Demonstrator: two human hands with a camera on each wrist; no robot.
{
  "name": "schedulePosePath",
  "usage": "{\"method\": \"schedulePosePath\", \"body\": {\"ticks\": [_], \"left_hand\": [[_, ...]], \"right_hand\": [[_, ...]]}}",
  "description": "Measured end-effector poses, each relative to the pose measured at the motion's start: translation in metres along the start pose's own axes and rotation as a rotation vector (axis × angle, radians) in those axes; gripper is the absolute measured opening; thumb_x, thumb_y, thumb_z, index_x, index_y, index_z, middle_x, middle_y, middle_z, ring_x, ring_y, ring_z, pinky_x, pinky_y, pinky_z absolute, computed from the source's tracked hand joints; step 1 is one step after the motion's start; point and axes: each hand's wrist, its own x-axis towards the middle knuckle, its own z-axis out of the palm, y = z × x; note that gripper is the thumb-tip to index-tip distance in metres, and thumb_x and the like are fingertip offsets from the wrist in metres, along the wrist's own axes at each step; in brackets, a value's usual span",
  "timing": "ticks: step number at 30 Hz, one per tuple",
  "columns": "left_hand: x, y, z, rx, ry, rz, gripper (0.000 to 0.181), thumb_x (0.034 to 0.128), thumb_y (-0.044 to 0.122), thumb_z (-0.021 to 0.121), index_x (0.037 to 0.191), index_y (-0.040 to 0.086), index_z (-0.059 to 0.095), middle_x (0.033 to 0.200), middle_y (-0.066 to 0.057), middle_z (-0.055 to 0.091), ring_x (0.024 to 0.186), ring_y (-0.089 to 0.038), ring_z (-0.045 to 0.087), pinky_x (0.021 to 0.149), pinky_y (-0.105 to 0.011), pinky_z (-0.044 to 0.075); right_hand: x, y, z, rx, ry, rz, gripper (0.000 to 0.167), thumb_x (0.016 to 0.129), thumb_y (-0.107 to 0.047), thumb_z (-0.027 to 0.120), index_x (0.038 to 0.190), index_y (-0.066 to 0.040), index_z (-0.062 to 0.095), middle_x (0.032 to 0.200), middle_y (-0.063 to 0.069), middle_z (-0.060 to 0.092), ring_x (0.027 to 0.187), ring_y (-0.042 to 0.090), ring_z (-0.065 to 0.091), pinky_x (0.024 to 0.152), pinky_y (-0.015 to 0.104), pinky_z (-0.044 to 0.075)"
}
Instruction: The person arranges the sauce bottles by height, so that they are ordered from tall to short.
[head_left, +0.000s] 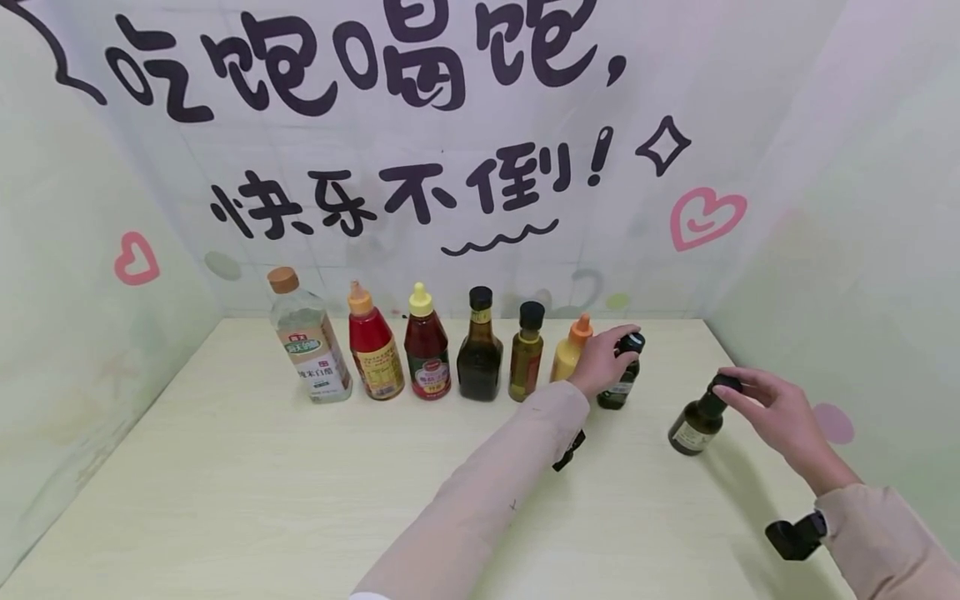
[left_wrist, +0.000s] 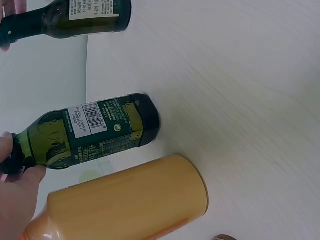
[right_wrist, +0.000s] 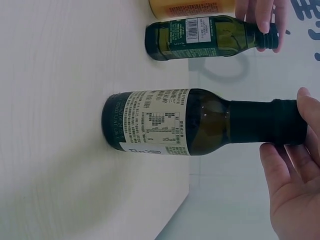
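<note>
My left hand (head_left: pixel 600 360) grips the black cap of a square green glass bottle (head_left: pixel 618 393) from above. Its dark green label with a barcode faces the left wrist camera (left_wrist: pixel 95 125). Farther right, my right hand (head_left: pixel 780 417) holds a dark round glass bottle (head_left: pixel 693 432) by its black cap, thumb and fingers around it. A cream label with small print (right_wrist: pixel 155 120) covers that bottle's body. Both bottles are upright at the table top; whether their bases touch it I cannot tell. Beside my left hand is a yellow squeeze bottle (head_left: pixel 564 360), partly hidden.
Leftward along the back of the table (head_left: pixel 247 492) stand an olive-coloured bottle (head_left: pixel 525 367), a dark sauce bottle (head_left: pixel 480 358), two red sauce bottles, one yellow-capped (head_left: pixel 427 358) and one orange-capped (head_left: pixel 372 354), and a clear vinegar bottle (head_left: pixel 311 350). Walls enclose the back and sides.
</note>
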Motion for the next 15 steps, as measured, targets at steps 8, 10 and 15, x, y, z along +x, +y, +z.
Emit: {"method": "schedulePosePath", "body": {"ticks": [8, 10, 15], "left_hand": [[0.0003, -0.001, -0.0003, 0.014, -0.004, 0.015, 0.039, 0.087, 0.015, 0.056, 0.125, 0.017, 0.05, 0.121, 0.0, 0.054, 0.102, -0.008, 0.053, 0.076, -0.013, 0.042], [0.0005, -0.0015, -0.0001, 0.012, -0.004, 0.013, 0.039, 0.0869, 0.015, 0.057, 0.125, 0.017, 0.05, 0.12, 0.0, 0.054, 0.101, -0.008, 0.053, 0.075, -0.013, 0.043], [0.0013, -0.0025, -0.0006, 0.012, -0.004, 0.012, 0.039, 0.0868, 0.015, 0.057, 0.125, 0.017, 0.05, 0.12, -0.001, 0.054, 0.101, -0.009, 0.054, 0.075, -0.013, 0.043]], "right_hand": [[-0.0006, 0.0022, 0.0, 0.006, 0.007, -0.001, 0.042, 0.086, -0.031, 0.057, 0.123, -0.012, 0.052, 0.112, -0.019, 0.045, 0.087, -0.022, 0.035, 0.065, 0.009, 0.037], [0.0, 0.0016, -0.0001, 0.0, 0.007, -0.016, 0.041, 0.085, -0.03, 0.059, 0.121, -0.011, 0.053, 0.103, -0.028, 0.042, 0.086, -0.022, 0.037, 0.064, 0.01, 0.038], [0.0039, 0.0008, 0.0007, 0.006, -0.005, -0.081, 0.038, 0.082, -0.022, 0.064, 0.116, -0.009, 0.053, 0.095, -0.032, 0.045, 0.083, -0.021, 0.042, 0.062, 0.01, 0.04]]}}
